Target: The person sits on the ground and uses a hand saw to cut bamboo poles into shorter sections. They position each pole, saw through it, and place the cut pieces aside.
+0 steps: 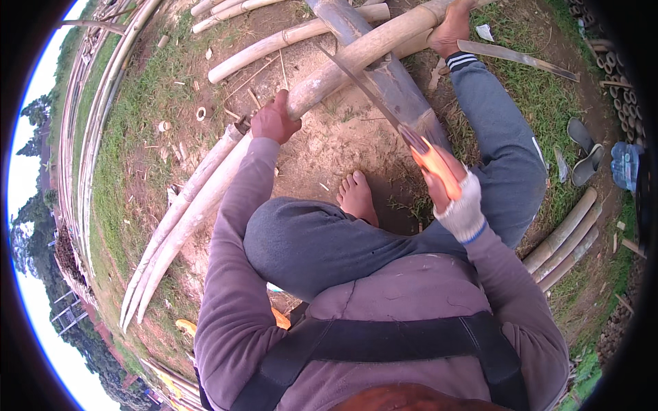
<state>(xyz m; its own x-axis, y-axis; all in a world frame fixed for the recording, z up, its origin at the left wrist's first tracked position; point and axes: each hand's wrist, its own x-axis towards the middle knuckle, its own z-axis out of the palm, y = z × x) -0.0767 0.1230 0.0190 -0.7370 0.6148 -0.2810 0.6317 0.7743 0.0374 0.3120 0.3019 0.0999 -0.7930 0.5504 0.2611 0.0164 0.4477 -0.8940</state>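
Holding a saw (413, 139) in the right hand (455, 194) with a bent arm (502, 264), and gripping a pole (391, 42) with the outstretched left hand (275, 118).

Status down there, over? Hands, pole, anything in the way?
Left hand gripping bamboo pole. Right hand gripping orange-handled saw, across pole. Right foot by pole, clear of saw.

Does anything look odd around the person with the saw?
Yes: both feet are bare while grey sandals lie to the right, and what looks like a long blade lies near the right foot. Only the right hand wears a glove.
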